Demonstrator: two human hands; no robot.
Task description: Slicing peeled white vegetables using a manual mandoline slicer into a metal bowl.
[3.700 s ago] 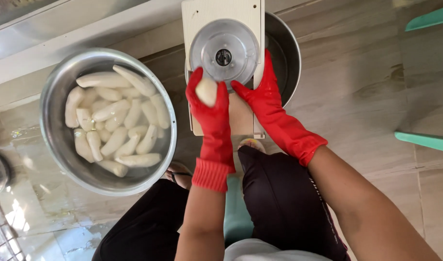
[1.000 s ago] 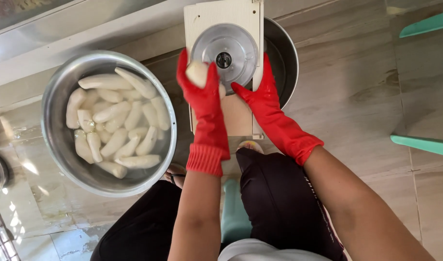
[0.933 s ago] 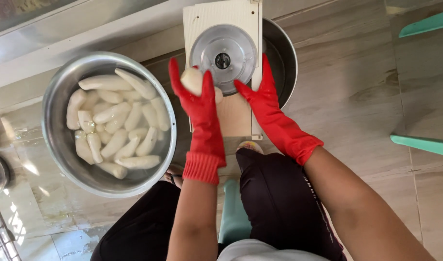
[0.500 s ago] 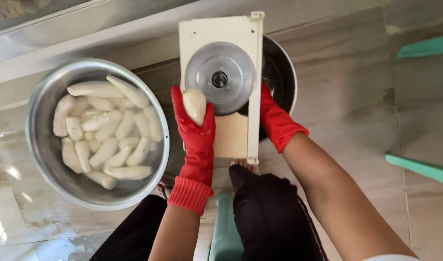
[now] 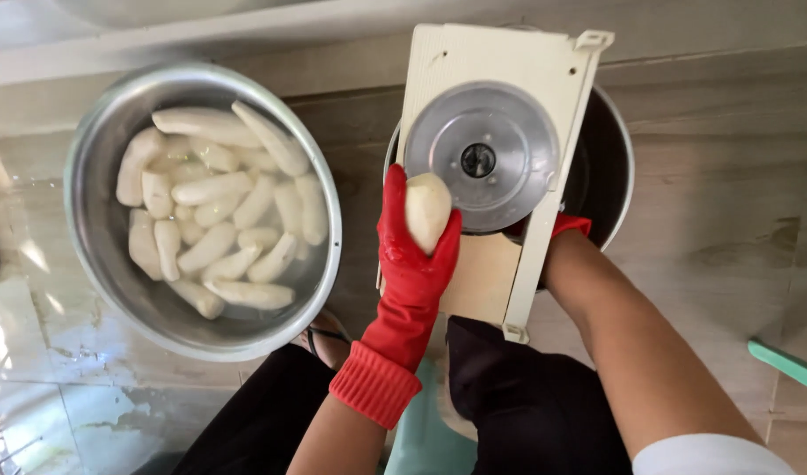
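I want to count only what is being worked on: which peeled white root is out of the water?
The peeled root gripped in the left hand, against the slicer disc; the others lie in the steel basin.

Peeled pale root piece (image 5: 427,209), upright, held vs. round steel slicer disc (image 5: 481,157) on cream board.

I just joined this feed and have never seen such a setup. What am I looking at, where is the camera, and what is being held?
The one camera sits on the person's head and looks down at their hands. Both hands wear red gloves. The left hand presses a peeled white root against the metal disc of a cream slicer board, which lies over a dark bowl. The right hand is mostly hidden behind the board. To the left stands a steel basin with more peeled roots in water.
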